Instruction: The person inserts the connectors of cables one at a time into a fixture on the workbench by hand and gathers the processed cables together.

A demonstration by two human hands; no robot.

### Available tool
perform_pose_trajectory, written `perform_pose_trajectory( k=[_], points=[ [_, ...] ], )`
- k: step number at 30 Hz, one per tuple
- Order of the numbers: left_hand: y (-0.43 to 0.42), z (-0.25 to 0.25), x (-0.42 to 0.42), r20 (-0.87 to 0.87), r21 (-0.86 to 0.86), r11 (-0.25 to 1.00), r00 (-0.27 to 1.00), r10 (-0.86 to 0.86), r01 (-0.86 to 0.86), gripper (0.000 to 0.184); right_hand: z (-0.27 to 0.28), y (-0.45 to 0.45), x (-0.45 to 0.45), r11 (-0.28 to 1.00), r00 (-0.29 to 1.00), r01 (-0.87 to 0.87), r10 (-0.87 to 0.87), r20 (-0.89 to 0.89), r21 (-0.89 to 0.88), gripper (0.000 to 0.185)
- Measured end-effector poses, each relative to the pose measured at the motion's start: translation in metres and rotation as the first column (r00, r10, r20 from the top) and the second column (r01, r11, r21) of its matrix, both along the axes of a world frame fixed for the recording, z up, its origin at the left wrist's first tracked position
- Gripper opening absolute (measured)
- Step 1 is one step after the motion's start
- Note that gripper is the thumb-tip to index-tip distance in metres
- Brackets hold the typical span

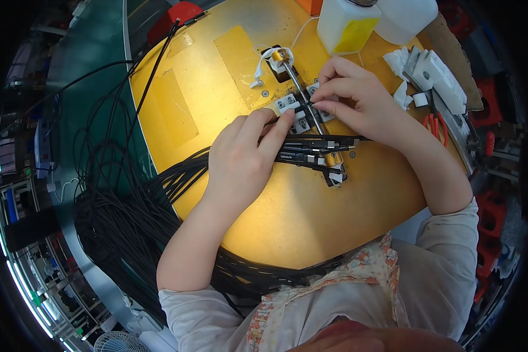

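Head view: the left hand [240, 154] and right hand [362, 101], fingertips pinched closed on a black cable [301, 108] across the metal blocks [285, 102], appear to be aligning it, the next move calling for steadiness.

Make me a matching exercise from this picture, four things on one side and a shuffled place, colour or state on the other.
Things:
1. square bottle
2. hand tool
3. right hand
4. cable heap

Descriptions:
A. fingertips at the metal rod
B. black all over
C. white and yellow
D. red-handled

Pairs: 1-C, 2-D, 3-A, 4-B
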State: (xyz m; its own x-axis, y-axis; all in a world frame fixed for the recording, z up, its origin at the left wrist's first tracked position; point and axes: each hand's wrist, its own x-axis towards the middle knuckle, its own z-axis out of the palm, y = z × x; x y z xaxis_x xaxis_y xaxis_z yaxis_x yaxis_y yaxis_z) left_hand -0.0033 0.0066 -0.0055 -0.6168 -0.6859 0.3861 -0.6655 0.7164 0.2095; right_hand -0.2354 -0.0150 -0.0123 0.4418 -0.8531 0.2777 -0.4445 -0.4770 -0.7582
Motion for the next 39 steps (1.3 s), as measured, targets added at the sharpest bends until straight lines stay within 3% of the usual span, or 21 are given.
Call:
perform_pose_trajectory(
  k=[6,9,12,15,18,21,27,30,33,36,37,39],
  points=[
    [0.000,0.001,-0.001,0.023,0.008,1.000,1.000,0.001,-0.002,0.049,0.016,0.009,-0.008,1.000,0.996,-0.005,0.004,-0.089,-0.004,0.011],
    [0.000,0.002,-0.001,0.037,0.018,1.000,0.999,0.000,0.000,0.050,0.033,0.010,-0.025,0.973,0.945,-0.122,0.175,-0.277,0.196,0.015],
    [0.000,0.001,0.000,0.041,0.013,1.000,0.999,0.001,-0.001,0.052,0.045,0.019,-0.030,0.928,0.868,-0.125,0.274,-0.415,0.351,0.020],
    [0.000,0.003,-0.001,0.049,0.022,1.000,0.999,0.008,-0.009,0.054,0.045,0.022,-0.038,0.838,0.898,-0.288,0.405,-0.174,0.464,0.024],
    [0.000,0.003,-0.002,0.042,0.015,1.000,0.999,0.005,-0.006,0.055,0.039,0.024,-0.034,0.924,0.882,-0.226,0.329,-0.337,0.310,0.024],
    [0.000,0.002,-0.001,0.053,0.006,1.000,0.998,0.016,-0.016,0.055,0.041,0.018,-0.037,0.888,0.879,-0.192,0.345,-0.329,0.417,0.022],
    [-0.004,0.001,-0.001,0.010,-0.054,0.998,0.999,-0.041,0.042,0.044,0.045,0.014,-0.034,0.890,0.946,-0.278,0.319,-0.057,0.362,0.022],
    [-0.002,0.001,-0.001,0.002,-0.002,1.000,1.000,0.002,-0.002,0.051,0.039,0.013,-0.035,0.911,0.946,-0.314,0.323,0.014,0.268,0.021],
    [-0.009,0.002,0.000,-0.029,-0.161,0.985,0.998,-0.062,0.057,0.043,0.043,0.019,-0.036,0.966,0.946,-0.246,0.256,-0.199,0.075,0.022],
    [-0.003,0.022,0.008,-0.144,-0.085,0.994,0.987,-0.075,0.063,0.049,0.061,0.018,-0.035,0.822,0.945,-0.163,0.289,-0.154,0.546,0.031],
    [0.000,0.028,0.013,-0.173,0.033,0.991,0.977,-0.122,0.130,0.055,0.060,0.019,-0.037,0.882,0.947,-0.238,0.303,-0.103,0.408,0.034],
    [0.004,0.034,0.016,-0.212,0.297,0.938,0.970,-0.119,0.180,0.047,0.059,0.020,-0.044,0.930,0.935,-0.353,0.356,-0.010,0.100,0.040]
  ],
)
